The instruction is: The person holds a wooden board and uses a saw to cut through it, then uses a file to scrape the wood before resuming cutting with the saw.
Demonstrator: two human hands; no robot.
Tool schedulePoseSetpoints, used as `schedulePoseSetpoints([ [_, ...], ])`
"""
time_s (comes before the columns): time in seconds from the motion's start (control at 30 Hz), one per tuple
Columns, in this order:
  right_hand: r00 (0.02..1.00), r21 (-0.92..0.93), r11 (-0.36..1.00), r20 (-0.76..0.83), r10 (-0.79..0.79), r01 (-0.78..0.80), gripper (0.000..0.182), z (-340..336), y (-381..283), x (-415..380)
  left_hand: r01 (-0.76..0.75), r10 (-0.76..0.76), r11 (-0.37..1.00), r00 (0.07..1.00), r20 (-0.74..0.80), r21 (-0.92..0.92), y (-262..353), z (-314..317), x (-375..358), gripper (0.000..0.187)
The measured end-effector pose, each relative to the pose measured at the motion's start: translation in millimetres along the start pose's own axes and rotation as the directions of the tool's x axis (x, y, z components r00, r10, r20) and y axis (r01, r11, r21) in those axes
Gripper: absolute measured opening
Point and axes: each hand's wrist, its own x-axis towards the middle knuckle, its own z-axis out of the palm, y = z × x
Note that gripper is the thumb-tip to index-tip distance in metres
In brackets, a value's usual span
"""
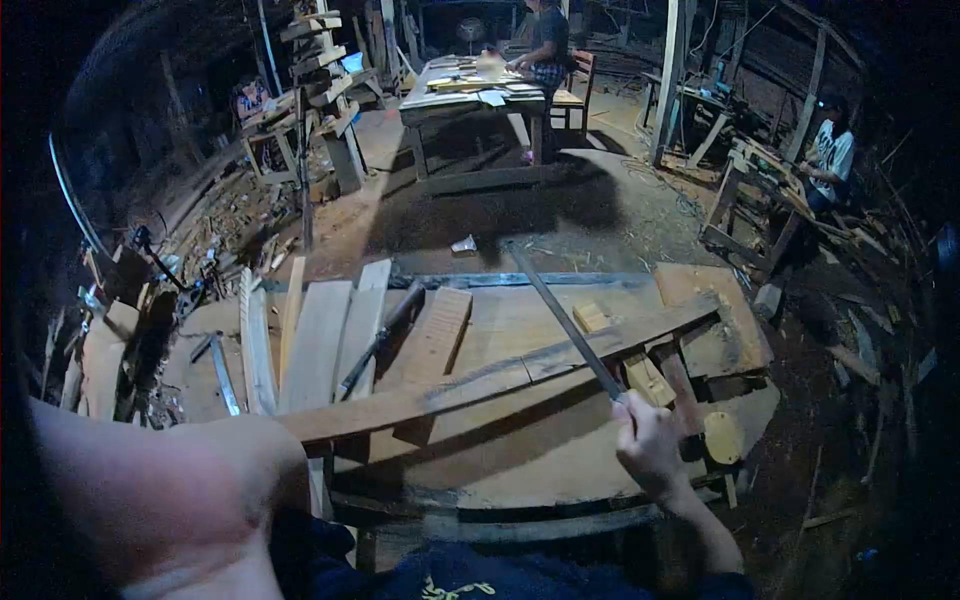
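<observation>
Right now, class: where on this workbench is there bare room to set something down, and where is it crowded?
Bare: the bench top between the ridged board and the small block. Crowded: the left, with stacked planks, and near the right hand holding the long blade.

Dim, cluttered woodworking shed with a dirt floor [600,215].
A long table [480,95] stands at the back with a person [545,45] beside it; another person [828,150] sits at right; wooden posts [672,70] rise nearby, offcuts [230,225] litter the left.

Left hand: lying out of view past the bare forearm [160,500]. Long file [565,320]: handle end disappearing inside right hand [652,448].
</observation>
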Motion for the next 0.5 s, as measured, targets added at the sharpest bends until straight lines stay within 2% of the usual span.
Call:
schedulePoseSetpoints([
  [0.1,0.996,-0.005,0.996,0.031,0.089,-0.089,0.017,10.4,-4.3,-12.0,0.023,-0.019,0.999,0.991,-0.132,0.029,10.2,7.3,-18.0,0.027],
  [0.2,1.000,0.034,0.999,-0.009,0.028,-0.027,0.016,30.5,11.3,-22.9,0.037,-0.040,0.999,0.980,-0.195,-0.019,6.7,15.4,-19.4,0.027],
  [0.3,0.997,0.114,0.992,-0.040,0.066,-0.061,0.016,39.2,14.3,-41.5,0.000,-0.021,0.996,0.971,-0.240,-0.084,18.1,34.1,-4.7,0.028],
  [0.33,0.997,0.136,0.988,-0.017,0.080,-0.077,0.017,43.5,20.9,-46.0,-0.011,-0.011,0.996,0.970,-0.243,-0.089,7.4,16.2,-13.0,0.028],
  [0.43,0.996,0.154,0.985,0.000,0.085,-0.084,0.020,49.6,26.4,-52.3,-0.026,0.003,0.992,0.984,-0.178,-0.123,27.4,3.1,-12.5,0.028],
  [0.5,0.986,0.110,0.980,0.048,0.162,-0.166,0.020,51.9,26.3,-57.0,0.003,-0.023,0.989,0.991,-0.134,-0.149,38.4,-3.8,-13.9,0.028],
])
